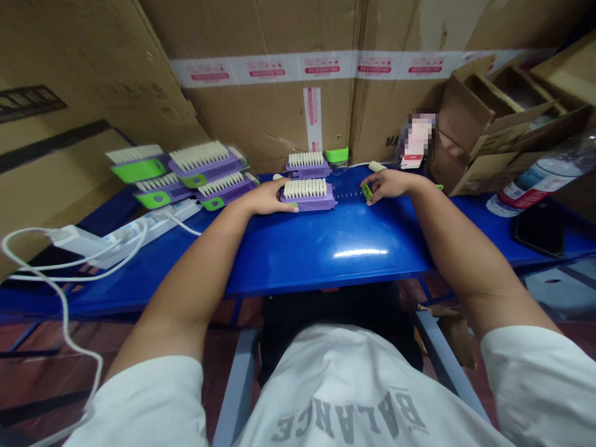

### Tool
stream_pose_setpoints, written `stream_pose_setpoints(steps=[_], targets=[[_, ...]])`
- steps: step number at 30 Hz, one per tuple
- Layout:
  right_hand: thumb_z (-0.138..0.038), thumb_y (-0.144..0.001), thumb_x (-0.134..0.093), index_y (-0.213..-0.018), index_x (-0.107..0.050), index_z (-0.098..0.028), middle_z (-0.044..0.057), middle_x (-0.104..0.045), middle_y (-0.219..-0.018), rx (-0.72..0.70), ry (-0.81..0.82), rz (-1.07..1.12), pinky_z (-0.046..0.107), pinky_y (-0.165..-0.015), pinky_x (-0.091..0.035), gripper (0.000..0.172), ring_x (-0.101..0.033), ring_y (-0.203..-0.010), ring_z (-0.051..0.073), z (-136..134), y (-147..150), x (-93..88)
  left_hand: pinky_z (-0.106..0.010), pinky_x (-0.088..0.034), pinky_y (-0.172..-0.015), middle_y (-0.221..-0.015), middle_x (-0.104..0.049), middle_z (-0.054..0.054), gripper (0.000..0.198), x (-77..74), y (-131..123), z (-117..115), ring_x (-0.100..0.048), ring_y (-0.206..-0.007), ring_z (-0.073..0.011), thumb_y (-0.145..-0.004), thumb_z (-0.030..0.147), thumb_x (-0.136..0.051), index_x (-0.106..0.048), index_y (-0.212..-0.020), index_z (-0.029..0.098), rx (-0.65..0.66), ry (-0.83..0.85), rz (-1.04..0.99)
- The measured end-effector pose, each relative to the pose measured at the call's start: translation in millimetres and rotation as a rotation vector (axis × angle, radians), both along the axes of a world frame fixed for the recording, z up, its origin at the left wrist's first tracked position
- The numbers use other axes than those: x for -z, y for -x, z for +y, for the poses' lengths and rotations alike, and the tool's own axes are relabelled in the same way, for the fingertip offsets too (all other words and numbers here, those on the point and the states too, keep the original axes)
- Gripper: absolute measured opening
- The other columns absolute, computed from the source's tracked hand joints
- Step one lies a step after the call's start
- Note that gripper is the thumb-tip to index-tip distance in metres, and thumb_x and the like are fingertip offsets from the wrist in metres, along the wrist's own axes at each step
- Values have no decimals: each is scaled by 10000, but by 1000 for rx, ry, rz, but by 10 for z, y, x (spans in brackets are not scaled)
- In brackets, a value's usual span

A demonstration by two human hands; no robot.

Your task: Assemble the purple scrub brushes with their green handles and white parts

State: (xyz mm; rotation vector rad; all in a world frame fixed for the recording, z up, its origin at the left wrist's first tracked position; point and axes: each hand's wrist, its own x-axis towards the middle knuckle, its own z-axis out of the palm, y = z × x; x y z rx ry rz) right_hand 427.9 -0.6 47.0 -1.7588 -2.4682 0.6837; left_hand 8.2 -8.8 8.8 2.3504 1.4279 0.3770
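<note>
My left hand is wrapped round the left end of a purple brush-like piece, which lies on the blue table with rows of cream teeth on top. Between the finger and thumb of my right hand is a small green end piece with holes in it. A thin coil spring stretches from the purple piece's right end towards the green part. Just behind stands a second purple toothed piece, with a loose green cap to its right.
Several more purple and green toothed pieces are stacked at left, behind a white power strip with cables. Cardboard boxes wall the back of the blue table. At right are an opened carton, a bottle and a dark phone.
</note>
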Motion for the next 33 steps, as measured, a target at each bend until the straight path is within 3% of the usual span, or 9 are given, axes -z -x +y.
stream_pose_setpoints(steps=[10, 19, 22, 27, 33], targets=[[-558, -670, -1053, -1503, -818, -238, 15, -837, -979, -4, 17, 12, 387, -957, -593, 923, -778, -938, 272, 17, -4, 13, -472, -542, -1293, -1698, -706, -126, 1066, 10, -1, 7, -699, -1537, -399, -768, 689, -922, -611, -1704, 285, 2, -1, 2], [-622, -615, -1038, -1566, -742, -220, 5, -826, -956, -61, 91, 88, 394, -979, -565, 1074, -777, -983, 284, 47, -100, 31, -505, -533, -1309, -1692, -714, -125, 1028, -11, -12, -3, -700, -1535, -415, -769, 649, -936, -631, -1681, 287, -6, 3, 5], [-630, -608, -1030, -1432, -806, -238, 1, -809, -945, -37, 77, 77, 401, -983, -564, 939, -767, -994, 284, 62, -120, 39, -499, -531, -1309, -1698, -712, -115, 1024, -7, -10, 5, -698, -1536, -410, -765, 645, -944, -632, -1678, 301, -7, -1, 0], [-638, -583, -1015, -991, -839, -229, 28, -768, -903, -67, 111, 51, 400, -923, -554, 604, -734, -942, 281, 33, -140, -18, -490, -544, -1292, -1701, -705, -135, 1051, 5, 8, 10, -707, -1518, -408, -747, 635, -949, -615, -1673, 266, 33, 33, -29], [-733, -560, -985, -864, -808, -229, 39, -745, -897, -93, 124, 32, 413, -938, -527, 614, -714, -962, 292, -22, -103, -80, -481, -559, -1267, -1680, -718, -137, 1060, 9, 19, 12, -727, -1488, -403, -758, 635, -943, -596, -1682, 249, 58, 47, -21]])
